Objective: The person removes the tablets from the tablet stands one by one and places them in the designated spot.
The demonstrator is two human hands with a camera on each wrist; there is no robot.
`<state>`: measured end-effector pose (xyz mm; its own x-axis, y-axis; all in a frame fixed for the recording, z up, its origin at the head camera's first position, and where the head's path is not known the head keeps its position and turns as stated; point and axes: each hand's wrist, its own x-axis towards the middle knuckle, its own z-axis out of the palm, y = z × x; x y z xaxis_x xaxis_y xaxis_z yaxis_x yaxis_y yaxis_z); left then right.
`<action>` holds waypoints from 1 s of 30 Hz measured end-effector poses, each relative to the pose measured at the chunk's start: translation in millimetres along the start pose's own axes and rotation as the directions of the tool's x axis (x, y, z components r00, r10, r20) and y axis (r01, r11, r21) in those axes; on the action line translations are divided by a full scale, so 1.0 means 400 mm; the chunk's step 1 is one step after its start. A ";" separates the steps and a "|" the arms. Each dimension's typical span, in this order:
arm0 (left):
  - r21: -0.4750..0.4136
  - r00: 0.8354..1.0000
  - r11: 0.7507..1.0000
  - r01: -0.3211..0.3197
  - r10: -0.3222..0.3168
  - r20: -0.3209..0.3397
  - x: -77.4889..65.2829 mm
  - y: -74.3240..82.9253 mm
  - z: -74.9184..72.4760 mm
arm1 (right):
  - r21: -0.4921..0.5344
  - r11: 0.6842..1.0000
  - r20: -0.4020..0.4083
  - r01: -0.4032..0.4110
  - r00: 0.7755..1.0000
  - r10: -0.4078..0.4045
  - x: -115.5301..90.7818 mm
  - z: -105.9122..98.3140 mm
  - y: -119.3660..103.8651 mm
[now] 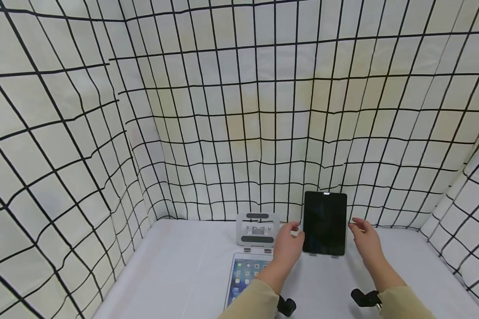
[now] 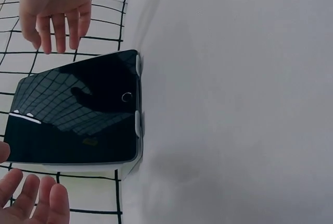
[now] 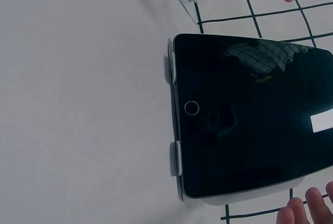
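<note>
A tablet point(image 1: 325, 223) with a dark screen stands upright, leaning back on a stand; two small lips point(image 3: 179, 157) catch its lower edge. My left hand point(image 1: 289, 243) is beside the tablet's left edge, fingers loosely bent and holding nothing; whether the thumb touches the edge I cannot tell. On the opposite side, my right hand point(image 1: 365, 237) hovers apart from the right edge, its fingers point(image 2: 58, 31) relaxed. Left of the dark tablet is a second, grey stand point(image 1: 257, 239) with dark pads and no tablet on it. In front of that stand lies a white-framed tablet point(image 1: 243, 274) with a lit screen, partly hidden by my left forearm.
A white cloth covers the table point(image 1: 163, 266). Behind it and at both sides hang white walls point(image 1: 219, 133) with a black grid pattern. Black wrist mounts point(image 1: 365, 297) sit at both sleeves.
</note>
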<state>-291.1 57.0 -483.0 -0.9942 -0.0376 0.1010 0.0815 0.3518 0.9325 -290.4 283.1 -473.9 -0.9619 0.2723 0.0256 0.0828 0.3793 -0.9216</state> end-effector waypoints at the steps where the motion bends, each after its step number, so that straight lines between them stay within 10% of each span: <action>1: 0.008 1.000 1.000 0.004 -0.004 0.003 0.002 -0.001 0.007 | -0.003 1.000 -0.002 0.000 1.000 0.000 0.001 0.000 -0.001; 19: 0.069 0.999 0.998 -0.016 0.019 -0.035 0.061 0.013 0.063 | 0.027 1.000 -0.089 0.014 0.996 -0.011 0.034 0.044 0.021; 30: 0.083 0.998 0.996 -0.042 0.038 0.041 0.090 0.018 0.076 | 0.025 0.999 -0.004 -0.020 1.000 0.021 0.041 0.048 0.017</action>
<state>-328.4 86.6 -483.2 -0.9924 0.0139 0.1226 0.1166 0.4296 0.8954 -310.8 273.1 -487.2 -0.9588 0.2840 0.0084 0.0960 0.3517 -0.9312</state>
